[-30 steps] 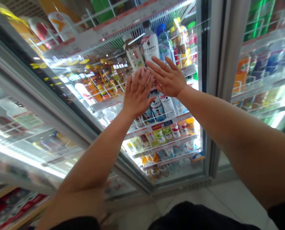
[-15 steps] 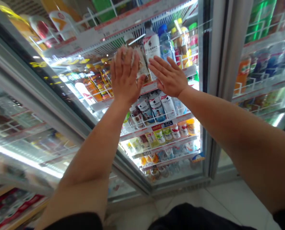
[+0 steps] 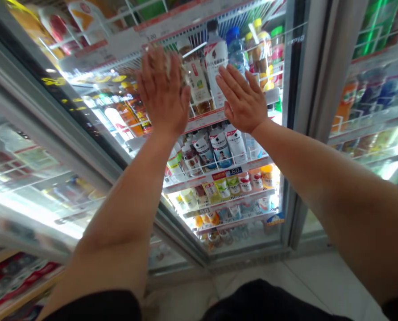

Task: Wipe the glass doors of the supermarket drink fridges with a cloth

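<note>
My left hand (image 3: 163, 96) lies flat, fingers stretched out, at the glass door of a lit drinks fridge. Its fingertips are blurred. A pale, crumpled-looking patch shows around them; whether it is a thing under the hand or a reflection, I cannot tell. To the right, my right hand (image 3: 244, 100) is also flat at the glass, its fingers straight and close together and its thumb apart. Behind the glass, between the hands, stand a tea bottle with a pale label (image 3: 199, 84) and a white-labelled bottle with a dark cap (image 3: 215, 58).
A blue-capped bottle (image 3: 235, 47) stands behind the right fingers. Lower shelves hold labelled bottles (image 3: 221, 147) and small cups (image 3: 234, 185). A metal door frame (image 3: 314, 89) runs along the right. Pale floor tiles (image 3: 306, 285) lie below, and more shelving (image 3: 21, 285) stands at lower left.
My left hand has slid left and slightly up over the glass, uncovering the pale-labelled tea bottle. My right hand has shifted slightly right and up, still flat.
</note>
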{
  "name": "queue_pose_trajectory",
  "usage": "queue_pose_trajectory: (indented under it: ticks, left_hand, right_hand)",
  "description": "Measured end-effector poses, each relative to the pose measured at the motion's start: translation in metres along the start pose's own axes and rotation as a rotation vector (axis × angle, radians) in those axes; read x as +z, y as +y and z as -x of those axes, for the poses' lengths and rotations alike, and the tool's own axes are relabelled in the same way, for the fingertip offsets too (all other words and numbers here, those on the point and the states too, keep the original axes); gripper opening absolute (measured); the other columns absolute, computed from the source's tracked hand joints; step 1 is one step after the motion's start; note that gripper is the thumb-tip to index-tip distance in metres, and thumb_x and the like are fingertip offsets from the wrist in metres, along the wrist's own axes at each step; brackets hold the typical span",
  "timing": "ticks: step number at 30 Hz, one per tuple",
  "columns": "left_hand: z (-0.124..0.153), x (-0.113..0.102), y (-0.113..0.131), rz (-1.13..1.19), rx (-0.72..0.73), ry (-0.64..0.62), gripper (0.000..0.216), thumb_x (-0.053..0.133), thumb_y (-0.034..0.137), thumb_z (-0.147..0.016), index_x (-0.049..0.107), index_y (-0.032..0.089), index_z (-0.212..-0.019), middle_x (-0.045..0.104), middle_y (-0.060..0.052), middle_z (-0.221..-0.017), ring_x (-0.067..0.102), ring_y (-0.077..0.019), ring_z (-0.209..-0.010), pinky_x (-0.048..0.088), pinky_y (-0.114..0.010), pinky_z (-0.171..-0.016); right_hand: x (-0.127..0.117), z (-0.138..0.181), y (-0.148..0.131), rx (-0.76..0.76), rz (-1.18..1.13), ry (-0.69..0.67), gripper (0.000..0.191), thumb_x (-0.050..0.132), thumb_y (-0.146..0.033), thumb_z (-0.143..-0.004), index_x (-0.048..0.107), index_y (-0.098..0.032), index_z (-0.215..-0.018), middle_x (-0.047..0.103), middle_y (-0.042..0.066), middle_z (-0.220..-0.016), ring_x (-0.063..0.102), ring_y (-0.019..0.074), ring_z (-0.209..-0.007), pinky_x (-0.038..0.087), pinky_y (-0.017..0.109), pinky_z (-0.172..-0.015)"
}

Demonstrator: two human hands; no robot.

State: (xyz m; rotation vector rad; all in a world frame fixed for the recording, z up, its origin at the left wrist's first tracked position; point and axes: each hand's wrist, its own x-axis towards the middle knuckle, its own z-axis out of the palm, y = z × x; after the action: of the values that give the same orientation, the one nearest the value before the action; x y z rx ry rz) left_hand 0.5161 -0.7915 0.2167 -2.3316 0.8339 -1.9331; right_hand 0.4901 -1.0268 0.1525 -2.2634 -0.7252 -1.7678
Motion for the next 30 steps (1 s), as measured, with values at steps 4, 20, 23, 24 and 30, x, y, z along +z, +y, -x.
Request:
queue_pose_trajectory:
  ticks: [4, 20, 23, 24, 30]
  left_hand:
    - [-0.005, 0.0, 0.002, -0.042, -0.176, 0.107, 0.077, 0.015, 0.069, -0.1, 0.021, 0.021, -0.159, 0.011, 0.003, -0.169, -0.02, -0.0124, -0.152, -0.014, -0.034, -0.128]
    - [0.02, -0.014, 0.034, 0.152, 0.143, -0.167, 0.065, 0.034, 0.069, -0.096, 0.042, 0.033, -0.15, 0.019, 0.004, -0.167, -0.01, -0.0189, -0.155, 0.0, -0.05, -0.13]
    - [0.021, -0.016, 0.025, 0.15, 0.264, -0.262, 0.067, 0.04, 0.067, -0.097, 0.03, 0.038, -0.156, 0.012, 0.01, -0.168, -0.005, -0.0186, -0.156, -0.002, -0.046, -0.131]
    - [0.016, -0.016, 0.016, 0.112, 0.222, -0.202, 0.067, 0.039, 0.064, -0.099, 0.024, 0.037, -0.158, 0.008, 0.011, -0.168, -0.006, -0.0173, -0.156, -0.003, -0.044, -0.131]
    - [0.018, -0.01, 0.011, -0.036, -0.026, 0.026, 0.06, 0.032, 0.053, -0.104, 0.027, 0.026, -0.158, 0.009, 0.003, -0.169, -0.015, -0.0158, -0.154, -0.001, -0.044, -0.13]
  right_hand:
    - [0.0, 0.001, 0.001, -0.009, -0.039, 0.023, 0.064, 0.028, -0.032, -0.093, 0.034, -0.025, -0.157, 0.024, -0.006, -0.162, 0.02, 0.0179, -0.154, 0.007, 0.043, -0.131]
    - [0.011, 0.001, 0.012, -0.07, -0.111, 0.106, 0.069, 0.02, -0.041, -0.091, 0.04, -0.02, -0.153, 0.025, -0.007, -0.159, 0.02, 0.0124, -0.153, -0.004, 0.027, -0.127]
    - [0.007, -0.001, 0.007, -0.004, -0.147, 0.085, 0.069, 0.02, -0.047, -0.09, 0.045, -0.024, -0.149, 0.031, -0.009, -0.155, 0.021, 0.0108, -0.152, 0.001, 0.025, -0.127]
    - [0.004, -0.002, 0.005, 0.02, -0.145, 0.063, 0.069, 0.02, -0.048, -0.089, 0.046, -0.025, -0.149, 0.031, -0.01, -0.154, 0.021, 0.0112, -0.153, 0.002, 0.025, -0.127]
    - [-0.015, 0.003, -0.011, 0.043, 0.006, -0.065, 0.062, 0.019, -0.037, -0.097, 0.029, -0.027, -0.157, 0.016, -0.014, -0.161, 0.016, 0.0134, -0.155, 0.011, 0.046, -0.132]
